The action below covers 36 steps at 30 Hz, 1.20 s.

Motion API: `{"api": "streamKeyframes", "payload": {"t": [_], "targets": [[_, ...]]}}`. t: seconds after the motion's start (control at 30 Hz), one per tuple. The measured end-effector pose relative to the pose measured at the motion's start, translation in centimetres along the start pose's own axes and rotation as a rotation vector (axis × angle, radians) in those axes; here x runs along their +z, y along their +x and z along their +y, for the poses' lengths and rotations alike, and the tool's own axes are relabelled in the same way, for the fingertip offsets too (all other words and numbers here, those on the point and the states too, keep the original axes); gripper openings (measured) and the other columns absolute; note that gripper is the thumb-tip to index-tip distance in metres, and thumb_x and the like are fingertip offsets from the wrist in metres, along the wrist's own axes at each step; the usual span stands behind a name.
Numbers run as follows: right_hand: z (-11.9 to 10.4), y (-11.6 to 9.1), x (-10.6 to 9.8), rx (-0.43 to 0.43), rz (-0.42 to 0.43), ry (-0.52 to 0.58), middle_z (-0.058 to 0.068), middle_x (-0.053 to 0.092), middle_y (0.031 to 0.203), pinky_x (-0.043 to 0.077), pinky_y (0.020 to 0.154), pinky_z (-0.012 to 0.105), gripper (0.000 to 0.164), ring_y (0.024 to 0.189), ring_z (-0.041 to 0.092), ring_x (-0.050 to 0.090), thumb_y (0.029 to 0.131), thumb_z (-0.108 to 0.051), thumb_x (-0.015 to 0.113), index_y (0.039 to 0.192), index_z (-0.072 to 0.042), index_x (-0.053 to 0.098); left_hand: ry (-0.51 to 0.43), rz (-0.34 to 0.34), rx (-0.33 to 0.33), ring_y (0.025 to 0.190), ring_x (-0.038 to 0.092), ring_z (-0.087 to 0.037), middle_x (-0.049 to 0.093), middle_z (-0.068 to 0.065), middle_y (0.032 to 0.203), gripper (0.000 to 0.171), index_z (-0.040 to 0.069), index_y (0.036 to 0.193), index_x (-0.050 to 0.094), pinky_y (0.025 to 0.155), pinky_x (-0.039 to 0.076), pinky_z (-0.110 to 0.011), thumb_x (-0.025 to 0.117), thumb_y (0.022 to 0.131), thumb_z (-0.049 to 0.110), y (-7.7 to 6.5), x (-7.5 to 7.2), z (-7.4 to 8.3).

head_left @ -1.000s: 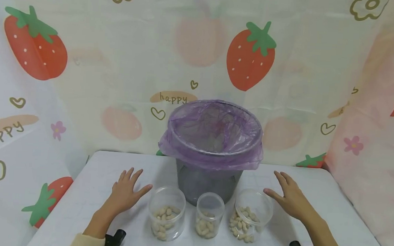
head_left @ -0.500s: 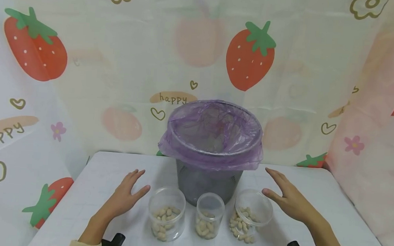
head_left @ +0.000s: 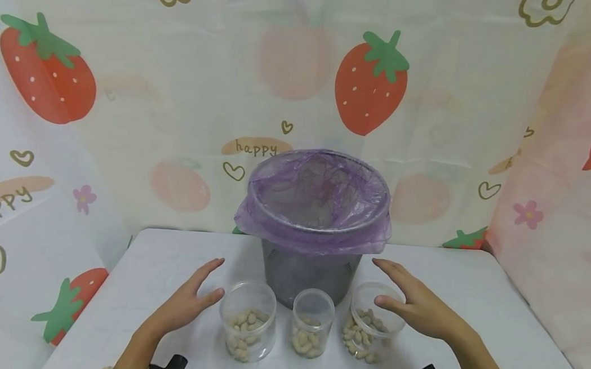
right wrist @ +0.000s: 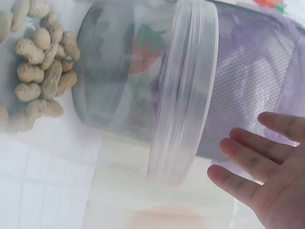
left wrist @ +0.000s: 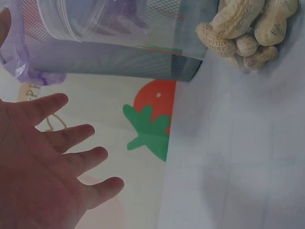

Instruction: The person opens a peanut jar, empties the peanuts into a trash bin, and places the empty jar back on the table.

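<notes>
Your left hand (head_left: 180, 307) and right hand (head_left: 425, 308) are spread, holding nothing, near the left plastic jar (head_left: 249, 295) and right plastic jar (head_left: 366, 296) of peanuts (head_left: 359, 339), with the narrow jar (head_left: 313, 302) between. Bring both palms in softly, so no jar tips by the purple-lined mesh bin (head_left: 312, 273) behind.

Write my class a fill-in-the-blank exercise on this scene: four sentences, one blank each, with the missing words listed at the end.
1. The bin is lined with a bag whose colour is ____.
2. The number of clear jars holding peanuts is ____.
3. Of the left, middle and right jars, the narrowest is the ____ one.
4. The left hand, its fingers apart, grips ____.

Missing words: purple; three; middle; nothing.
</notes>
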State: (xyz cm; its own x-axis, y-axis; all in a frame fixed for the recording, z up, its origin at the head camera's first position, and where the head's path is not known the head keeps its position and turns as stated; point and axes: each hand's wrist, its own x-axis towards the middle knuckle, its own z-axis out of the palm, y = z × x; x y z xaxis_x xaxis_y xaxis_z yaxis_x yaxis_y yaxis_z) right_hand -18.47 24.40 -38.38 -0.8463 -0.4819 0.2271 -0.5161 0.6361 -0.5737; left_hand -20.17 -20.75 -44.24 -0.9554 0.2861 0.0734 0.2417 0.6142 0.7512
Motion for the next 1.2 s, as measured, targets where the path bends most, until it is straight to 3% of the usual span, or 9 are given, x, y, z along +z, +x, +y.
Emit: {"api": "streamKeyframes", "payload": {"t": [0.4, 0.6, 0.77, 0.97, 1.2], "targets": [[-2.1, 1.2, 1.7, -0.042, -0.145, 0.048, 0.016, 0.035, 0.155, 0.036, 0.107, 0.062, 0.069, 0.141, 0.041, 0.036, 0.095, -0.033, 0.062, 0.153, -0.014, 0.029, -0.080, -0.043, 0.099, 0.144, 0.024, -0.049, 0.027, -0.023, 0.158, 0.073, 0.012, 0.153, 0.027, 0.108, 0.028, -0.071, 0.065, 0.093, 0.029, -0.5, 0.7, -0.5], [-3.3, 1.9, 2.5, -0.074, -0.203, 0.063, 0.015, 0.034, 0.156, 0.036, 0.109, 0.061, 0.070, 0.143, 0.038, 0.035, 0.094, -0.031, 0.063, 0.152, -0.009, 0.031, -0.114, -0.077, 0.116, 0.142, 0.025, -0.051, 0.025, -0.024, 0.158, 0.079, 0.014, 0.154, 0.025, 0.107, 0.029, -0.071, 0.067, 0.090, 0.034, -0.5, 0.9, -0.5], [-4.0, 2.7, 3.7, -0.090, -0.225, 0.095, 0.017, 0.036, 0.155, 0.036, 0.110, 0.059, 0.071, 0.142, 0.038, 0.036, 0.093, -0.033, 0.064, 0.150, -0.004, 0.033, -0.139, -0.095, 0.145, 0.144, 0.023, -0.050, 0.025, -0.024, 0.158, 0.082, 0.013, 0.154, 0.024, 0.108, 0.029, -0.070, 0.069, 0.089, 0.035, -0.5, 1.2, -0.4], [-5.2, 3.7, 5.2, -0.071, -0.218, 0.121, 0.015, 0.038, 0.154, 0.036, 0.111, 0.057, 0.074, 0.142, 0.036, 0.036, 0.092, -0.040, 0.065, 0.150, -0.006, 0.035, -0.153, -0.108, 0.187, 0.143, 0.025, -0.050, 0.027, -0.023, 0.158, 0.085, 0.012, 0.154, 0.024, 0.106, 0.032, -0.069, 0.070, 0.088, 0.038, -0.8, 1.4, -0.6], [-6.7, 4.8, 6.7, -0.059, -0.222, 0.130, 0.009, 0.040, 0.153, 0.040, 0.110, 0.052, 0.076, 0.139, 0.030, 0.043, 0.090, -0.045, 0.066, 0.150, -0.011, 0.035, -0.173, -0.119, 0.188, 0.141, 0.025, -0.048, 0.027, -0.021, 0.159, 0.088, 0.012, 0.155, 0.022, 0.106, 0.033, -0.067, 0.074, 0.086, 0.028, -1.3, 1.9, -0.7]]}}
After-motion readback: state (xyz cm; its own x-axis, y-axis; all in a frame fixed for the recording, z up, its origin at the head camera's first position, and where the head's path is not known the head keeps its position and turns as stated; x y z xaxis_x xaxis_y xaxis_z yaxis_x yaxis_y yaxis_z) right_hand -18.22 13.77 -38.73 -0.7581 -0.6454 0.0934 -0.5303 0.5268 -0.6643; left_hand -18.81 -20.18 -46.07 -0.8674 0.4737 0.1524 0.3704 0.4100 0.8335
